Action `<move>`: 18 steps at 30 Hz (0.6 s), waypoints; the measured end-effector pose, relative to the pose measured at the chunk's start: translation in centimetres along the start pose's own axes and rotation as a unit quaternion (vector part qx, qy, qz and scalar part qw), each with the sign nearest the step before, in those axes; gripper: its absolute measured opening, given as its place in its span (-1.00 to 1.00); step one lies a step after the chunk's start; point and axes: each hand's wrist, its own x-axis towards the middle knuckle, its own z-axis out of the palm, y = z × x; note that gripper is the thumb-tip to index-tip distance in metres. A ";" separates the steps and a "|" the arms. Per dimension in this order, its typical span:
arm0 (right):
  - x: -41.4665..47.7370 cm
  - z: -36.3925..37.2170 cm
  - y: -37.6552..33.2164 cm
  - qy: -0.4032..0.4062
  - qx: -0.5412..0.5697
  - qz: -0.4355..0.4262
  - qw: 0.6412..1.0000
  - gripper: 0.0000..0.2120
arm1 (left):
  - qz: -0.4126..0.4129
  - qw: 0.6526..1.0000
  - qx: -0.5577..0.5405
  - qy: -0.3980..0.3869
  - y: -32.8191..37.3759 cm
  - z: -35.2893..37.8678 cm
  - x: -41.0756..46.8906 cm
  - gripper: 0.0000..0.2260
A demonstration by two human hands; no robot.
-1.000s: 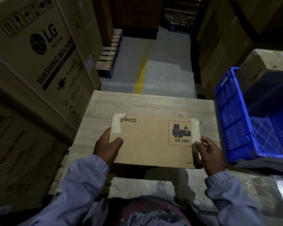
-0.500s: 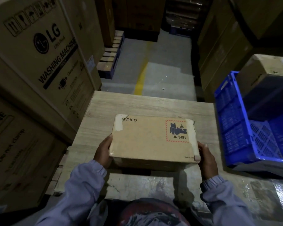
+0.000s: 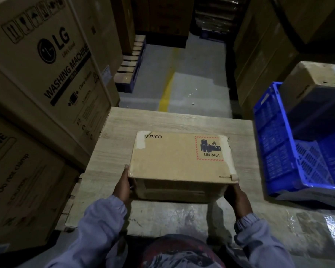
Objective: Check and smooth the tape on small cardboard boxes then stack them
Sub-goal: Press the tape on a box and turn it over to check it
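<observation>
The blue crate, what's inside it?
A large cardboard box sits in the blue crate; bare mesh floor shows nearer. Beneath that box is hidden.

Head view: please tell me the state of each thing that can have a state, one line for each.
PICO box: closed, held at both ends over the table, label side up.
Tape: right strip wrinkled, its near end curled up; left strip torn.
Left hand: gripping the box's left end.
Right hand: gripping under the box's right near corner.
Blue crate: tilted, a carton in it.
</observation>
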 end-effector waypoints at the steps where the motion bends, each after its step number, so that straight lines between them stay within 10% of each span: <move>1: -0.4 0.0 -0.4 0.004 0.019 0.009 1.000 -0.59 | 0.005 1.000 -0.009 0.009 0.3 0.2 -0.2 -0.44; 8: -1.0 -0.4 -1.1 -0.012 0.068 -0.111 0.991 -0.81 | 0.095 0.995 -0.005 -0.040 1.8 1.0 -1.8 -0.69; 18: -1.3 -0.8 -1.1 -0.051 -0.014 -0.170 0.984 -0.57 | 0.169 0.964 0.206 0.001 -0.5 0.1 -0.5 -0.59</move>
